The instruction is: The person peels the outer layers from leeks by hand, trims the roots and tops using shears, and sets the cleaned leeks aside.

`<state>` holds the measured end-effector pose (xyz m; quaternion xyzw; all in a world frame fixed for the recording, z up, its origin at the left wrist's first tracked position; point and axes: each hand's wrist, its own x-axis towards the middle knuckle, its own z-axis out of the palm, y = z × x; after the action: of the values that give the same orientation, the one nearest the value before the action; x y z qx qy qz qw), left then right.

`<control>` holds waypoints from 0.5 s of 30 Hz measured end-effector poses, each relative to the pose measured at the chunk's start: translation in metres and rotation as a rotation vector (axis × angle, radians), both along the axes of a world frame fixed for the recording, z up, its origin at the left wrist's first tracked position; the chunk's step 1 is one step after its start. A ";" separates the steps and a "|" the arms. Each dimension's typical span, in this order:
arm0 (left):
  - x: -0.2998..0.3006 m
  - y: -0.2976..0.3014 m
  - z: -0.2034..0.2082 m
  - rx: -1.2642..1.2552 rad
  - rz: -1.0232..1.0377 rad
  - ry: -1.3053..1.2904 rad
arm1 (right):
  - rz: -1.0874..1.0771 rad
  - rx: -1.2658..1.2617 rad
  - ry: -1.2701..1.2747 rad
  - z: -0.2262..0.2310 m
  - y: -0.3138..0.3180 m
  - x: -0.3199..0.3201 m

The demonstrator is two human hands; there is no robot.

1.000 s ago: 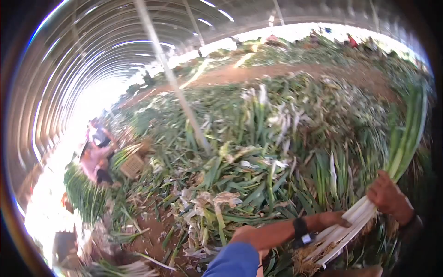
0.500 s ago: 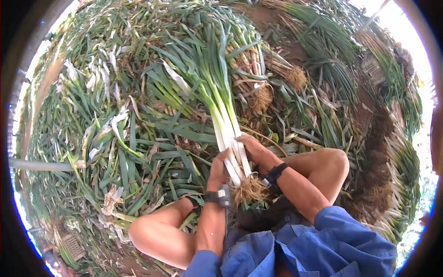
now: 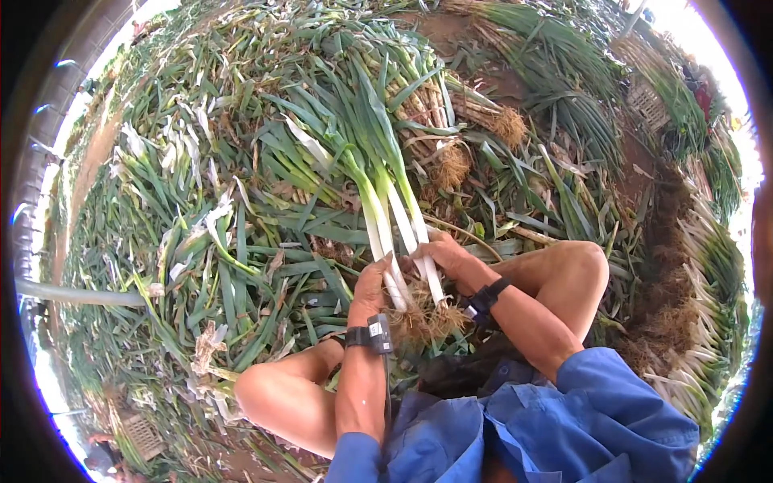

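So both hands are wrapped around the same bunch of leeks (image 3: 385, 217), dead centre of the shot. Left hand (image 3: 372, 283) grips the white stalks from the 9 o'clock side, fingers curled shut around them, thumb up along the stems. Right hand (image 3: 445, 256) comes in from 3 o'clock, closed over the stalks too, touching them just above the roots (image 3: 423, 320), which hang in a scruffy tan clump at 6 o'clock of the hands. The green tops fan out toward 12 o'clock over a huge heap of cut leaves (image 3: 209, 225). Each wrist has a dark band (image 3: 370, 334). Bare knees either side, blue clothing (image 3: 564, 419) at 5 o'clock.
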<state>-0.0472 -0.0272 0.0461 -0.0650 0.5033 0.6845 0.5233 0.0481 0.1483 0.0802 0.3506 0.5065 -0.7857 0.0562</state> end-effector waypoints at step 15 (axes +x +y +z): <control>0.066 0.048 -0.077 0.072 0.189 1.093 | 0.066 0.357 0.407 -0.058 -0.048 0.048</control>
<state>0.0190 0.0212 -0.0304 0.2728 0.6698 0.6793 0.1242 0.0960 0.1004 0.0225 0.1729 0.6490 -0.7361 -0.0839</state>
